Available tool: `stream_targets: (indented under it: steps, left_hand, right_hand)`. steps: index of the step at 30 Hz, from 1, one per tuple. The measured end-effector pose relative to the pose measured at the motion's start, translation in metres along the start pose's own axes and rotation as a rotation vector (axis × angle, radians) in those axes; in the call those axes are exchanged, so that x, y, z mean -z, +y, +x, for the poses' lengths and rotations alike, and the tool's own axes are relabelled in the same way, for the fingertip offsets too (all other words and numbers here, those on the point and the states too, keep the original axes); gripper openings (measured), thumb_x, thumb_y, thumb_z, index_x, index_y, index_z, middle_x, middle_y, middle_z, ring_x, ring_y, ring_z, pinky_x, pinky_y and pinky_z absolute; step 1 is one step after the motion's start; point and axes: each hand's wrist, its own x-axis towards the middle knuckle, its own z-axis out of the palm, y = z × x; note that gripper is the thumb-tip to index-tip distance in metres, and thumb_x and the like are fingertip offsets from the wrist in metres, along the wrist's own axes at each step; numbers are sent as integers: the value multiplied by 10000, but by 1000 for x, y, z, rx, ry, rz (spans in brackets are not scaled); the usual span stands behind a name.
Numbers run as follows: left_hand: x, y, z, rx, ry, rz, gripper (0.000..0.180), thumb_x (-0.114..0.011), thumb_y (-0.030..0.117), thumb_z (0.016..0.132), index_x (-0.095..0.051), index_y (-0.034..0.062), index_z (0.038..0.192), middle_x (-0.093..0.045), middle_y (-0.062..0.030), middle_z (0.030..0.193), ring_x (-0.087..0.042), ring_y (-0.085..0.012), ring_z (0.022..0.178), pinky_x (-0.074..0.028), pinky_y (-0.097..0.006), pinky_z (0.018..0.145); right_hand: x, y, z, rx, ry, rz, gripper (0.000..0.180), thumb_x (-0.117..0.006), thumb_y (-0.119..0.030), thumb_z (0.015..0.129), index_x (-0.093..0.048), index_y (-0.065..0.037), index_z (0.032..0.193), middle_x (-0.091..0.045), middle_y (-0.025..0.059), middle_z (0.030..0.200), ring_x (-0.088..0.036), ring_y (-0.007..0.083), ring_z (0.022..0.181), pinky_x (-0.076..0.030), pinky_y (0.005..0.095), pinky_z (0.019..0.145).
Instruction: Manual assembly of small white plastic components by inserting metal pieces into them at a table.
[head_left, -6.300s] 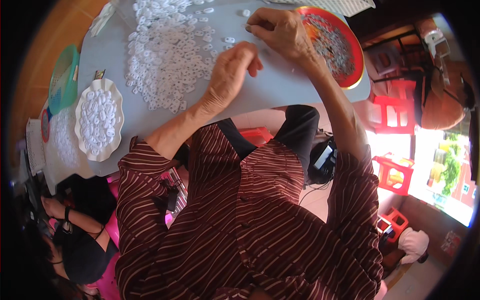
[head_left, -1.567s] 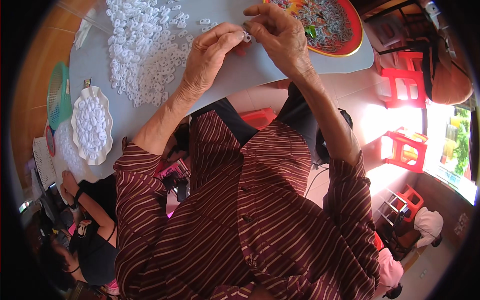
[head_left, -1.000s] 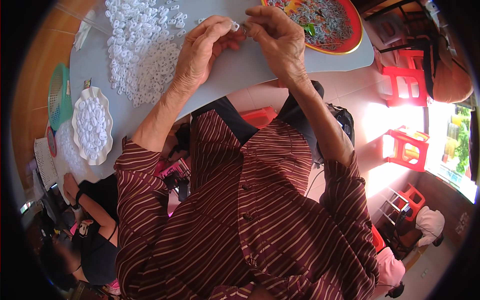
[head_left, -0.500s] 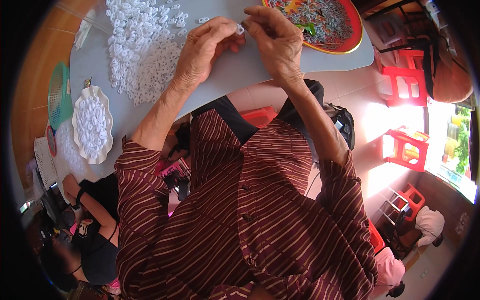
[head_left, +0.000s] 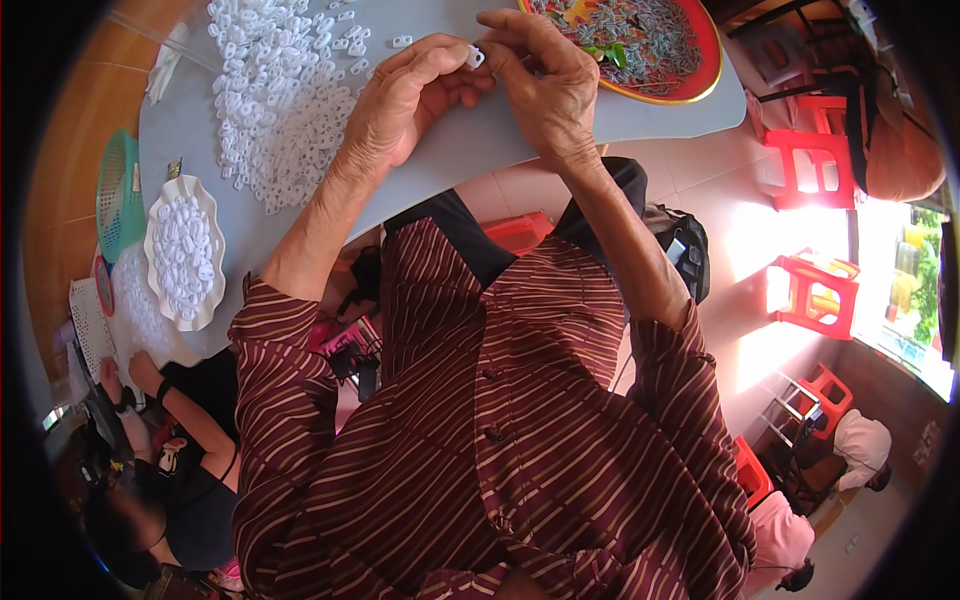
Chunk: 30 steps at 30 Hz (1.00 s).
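My left hand (head_left: 405,100) and my right hand (head_left: 540,80) meet above the grey table (head_left: 450,165), and the fingertips of both pinch one small white plastic piece (head_left: 475,57). Just left of my left hand lies a large heap of the same white pieces (head_left: 285,95). A red round tray (head_left: 640,45) filled with small grey parts sits right behind my right hand.
A white scalloped dish (head_left: 183,250) of white pieces stands at the table's left end, with a green basket (head_left: 118,195) beyond it. Another person in black (head_left: 180,470) sits at lower left. Red plastic stools (head_left: 815,295) stand on the tiled floor at right.
Earlier my left hand lay on the table while the right reached toward the tray. Both hands have since come together on the small white piece and shifted only slightly.
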Motion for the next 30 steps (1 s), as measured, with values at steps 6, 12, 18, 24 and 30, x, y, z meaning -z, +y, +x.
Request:
stream_targets:
  steps: [6, 12, 18, 24, 30]
  left_hand:
    - [2, 0, 0, -1, 3, 53, 227, -550, 177, 892, -618, -16, 991, -620, -79, 894, -598, -184, 833, -462, -291, 752]
    - [12, 3, 3, -67, -31, -11, 211, -551, 183, 894, -625, -4, 957, -624, -79, 878, -589, -172, 810, -456, -278, 728]
    - [6, 9, 2, -155, 148, 139, 151, -571, 161, 876, -637, 27, 899, -630, -75, 880, -575, -148, 759, -450, -253, 708]
    - [-5, 18, -4, -637, -43, 966, 98, -627, 44, 814, -612, 12, 905, -591, -56, 994, -583, -123, 773, -481, -239, 704]
    - [-10, 14, -7, -548, -64, 990, 99, -626, 75, 837, -616, 16, 916, -590, -58, 914, -592, -126, 779, -478, -243, 698]
  right_hand:
    - [1, 0, -1, -7, -23, -50, 234, -612, 11, 781, -659, -48, 1002, -663, 41, 740, -621, 88, 678, -498, 220, 631]
    - [0, 8, -2, -16, 48, 40, 244, -619, 14, 794, -619, -38, 1032, -656, 47, 768, -611, 86, 713, -496, 221, 656]
    - [3, 12, -1, -48, 2, 145, 226, -634, -35, 834, -585, -10, 1053, -652, 45, 776, -594, 79, 716, -493, 221, 660]
    - [4, 13, -1, -211, -26, 301, 216, -614, -36, 853, -582, -3, 1064, -651, 47, 791, -586, 77, 707, -497, 217, 666]
    - [2, 6, -1, -127, 6, 257, 231, -626, -27, 840, -592, 2, 1067, -657, 50, 819, -600, 85, 728, -503, 219, 690]
